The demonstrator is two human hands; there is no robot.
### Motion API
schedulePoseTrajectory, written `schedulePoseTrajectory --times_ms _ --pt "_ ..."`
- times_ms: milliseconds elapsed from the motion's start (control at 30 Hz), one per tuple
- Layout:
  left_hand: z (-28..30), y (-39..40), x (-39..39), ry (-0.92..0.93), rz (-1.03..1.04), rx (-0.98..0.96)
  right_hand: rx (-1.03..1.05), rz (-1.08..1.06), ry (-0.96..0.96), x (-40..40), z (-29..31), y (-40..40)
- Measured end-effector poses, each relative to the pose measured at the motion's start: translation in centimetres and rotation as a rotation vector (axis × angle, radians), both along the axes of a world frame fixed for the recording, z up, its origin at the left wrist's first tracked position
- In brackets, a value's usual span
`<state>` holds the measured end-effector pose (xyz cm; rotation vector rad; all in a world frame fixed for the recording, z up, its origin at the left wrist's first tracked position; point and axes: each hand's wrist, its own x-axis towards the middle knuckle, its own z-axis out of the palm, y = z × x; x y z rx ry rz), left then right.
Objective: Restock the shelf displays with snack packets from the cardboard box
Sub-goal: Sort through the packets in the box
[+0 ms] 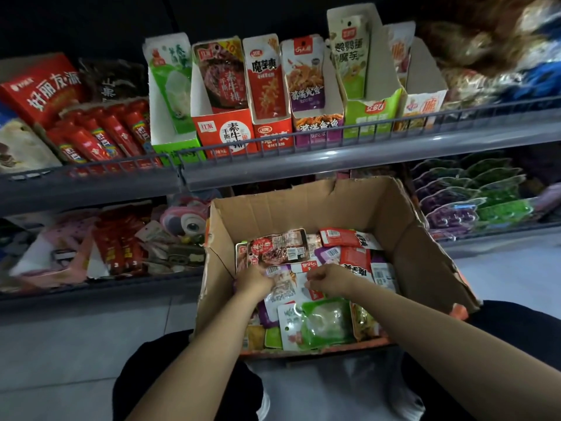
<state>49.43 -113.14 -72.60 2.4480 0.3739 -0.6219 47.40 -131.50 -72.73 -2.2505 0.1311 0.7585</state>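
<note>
You are facing a grey wire-fronted shelf [334,159] that is running across the upper half of the frame, its row of open display cartons [224,132] standing upright with snack packets showing above their cut fronts. Below it, at centre frame, a worn cardboard box [403,238] is sitting open on the floor between your knees, its torn flaps spreading outward. Inside the box, loose snack packets [346,238] in red, purple, green and white are lying in a jumbled heap, a green-and-white pouch [318,325] resting nearest you. Both of your forearms are reaching into the box from the bottom of the frame. Your left hand [253,279] is pressing down among the packets at centre, its fingers curling onto a pale printed packet [283,287]. Your right hand [331,281], just beside it, is pinching the edge of the same pale packet with bent fingers.
</note>
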Motion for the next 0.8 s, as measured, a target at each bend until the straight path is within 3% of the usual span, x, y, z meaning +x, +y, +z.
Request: schedulePoseTrajectory --times_ms 233,367,500,800 --pt "0.3 -0.1 -0.3 0.062 0.244 -0.269 0.116 -0.051 0.069 -0.4 -0.3 0.8" --pt "0.4 0.0 -0.4 0.043 0.387 -0.443 0.307 -0.284 0.162 -0.6 0.1 0.3" --pt "1.0 -0.3 -0.8 0.003 0.38 -0.526 0.452 -0.367 0.233 -1.0 0.0 -0.1" --pt "3.5 0.4 -1.2 -0.135 0.331 -0.675 0.685 -0.503 0.156 -1.1 2.4 0.6"
